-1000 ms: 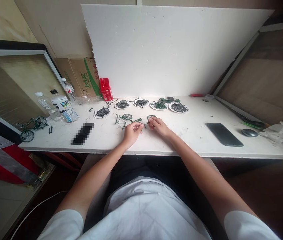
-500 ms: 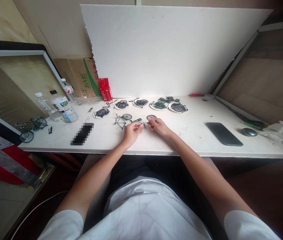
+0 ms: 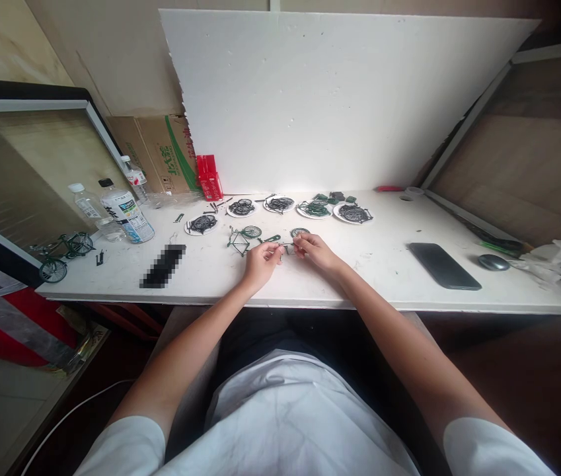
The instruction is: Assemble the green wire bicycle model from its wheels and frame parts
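Observation:
My left hand [image 3: 263, 263] is closed in a pinch just above the front half of the table. My right hand [image 3: 314, 250] pinches from the other side, close to it. A thin, small part spans the short gap between the fingertips; it is too small to name. Behind my left hand lies a green miniature bicycle frame [image 3: 237, 242] with a spoked wheel [image 3: 251, 231] beside it. A small green part [image 3: 273, 238] rests between the hands and that frame. Another small spoked wheel [image 3: 300, 233] shows just beyond my right fingers.
Several white plates hold miniature bicycle parts, one plate [image 3: 187, 225] being leftmost. An assembled miniature bicycle [image 3: 66, 256] stands at the left edge near bottles [image 3: 129, 215]. A red box [image 3: 209, 177] is at the back. Rightward lie a black phone [image 3: 445, 266] and a mouse [image 3: 493, 262].
Both hands stay almost in place, with only a slight shift of the right fingers. Nothing on the table has visibly moved.

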`<state>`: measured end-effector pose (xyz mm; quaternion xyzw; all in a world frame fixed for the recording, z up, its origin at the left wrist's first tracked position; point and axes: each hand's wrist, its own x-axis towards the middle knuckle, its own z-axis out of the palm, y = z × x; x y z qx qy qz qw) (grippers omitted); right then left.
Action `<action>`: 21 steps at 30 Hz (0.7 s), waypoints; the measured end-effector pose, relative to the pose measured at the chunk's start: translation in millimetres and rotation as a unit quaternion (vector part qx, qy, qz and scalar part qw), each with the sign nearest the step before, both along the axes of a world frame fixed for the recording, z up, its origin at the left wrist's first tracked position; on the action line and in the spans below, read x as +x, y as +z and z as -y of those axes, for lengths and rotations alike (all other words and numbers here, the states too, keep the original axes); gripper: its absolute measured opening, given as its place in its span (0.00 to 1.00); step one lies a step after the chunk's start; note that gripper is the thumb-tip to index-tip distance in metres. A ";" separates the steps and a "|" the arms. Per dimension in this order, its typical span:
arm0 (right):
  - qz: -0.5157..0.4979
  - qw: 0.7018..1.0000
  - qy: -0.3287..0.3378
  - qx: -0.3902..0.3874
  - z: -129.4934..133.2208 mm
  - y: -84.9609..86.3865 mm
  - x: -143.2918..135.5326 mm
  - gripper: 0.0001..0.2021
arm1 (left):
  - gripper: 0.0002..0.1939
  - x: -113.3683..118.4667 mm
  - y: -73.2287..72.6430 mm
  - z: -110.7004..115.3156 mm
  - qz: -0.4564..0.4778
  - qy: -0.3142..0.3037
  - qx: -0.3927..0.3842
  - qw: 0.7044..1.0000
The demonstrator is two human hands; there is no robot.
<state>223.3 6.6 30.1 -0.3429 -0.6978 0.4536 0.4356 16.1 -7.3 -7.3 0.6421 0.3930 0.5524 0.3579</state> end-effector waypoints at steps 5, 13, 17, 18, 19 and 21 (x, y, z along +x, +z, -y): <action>0.043 0.999 -0.021 0.008 -1.0 0.0 -0.7 0.29 | 0.18 0.3 -0.3 -0.4 0.003 0.001 -0.005 1.000; -0.034 0.999 0.011 -0.033 4.4 -0.6 -1.8 0.13 | 0.17 0.8 -0.9 -1.1 0.001 0.000 0.000 1.000; -0.020 0.999 0.014 -0.027 2.8 -0.7 -0.5 0.17 | 0.17 0.6 -1.3 -0.9 -0.002 0.001 0.002 1.000; -0.008 1.000 0.012 -0.022 2.0 -0.8 -0.2 0.19 | 0.17 0.5 -1.1 -0.8 -0.001 0.001 0.002 1.000; 0.006 1.000 0.008 -0.015 1.3 -1.0 0.0 0.22 | 0.17 0.4 -1.0 -0.6 -0.001 0.000 0.001 1.000; 0.031 1.000 0.000 0.000 0.0 -1.2 0.0 0.27 | 0.18 0.2 -0.6 -0.3 0.000 -0.001 -0.003 1.000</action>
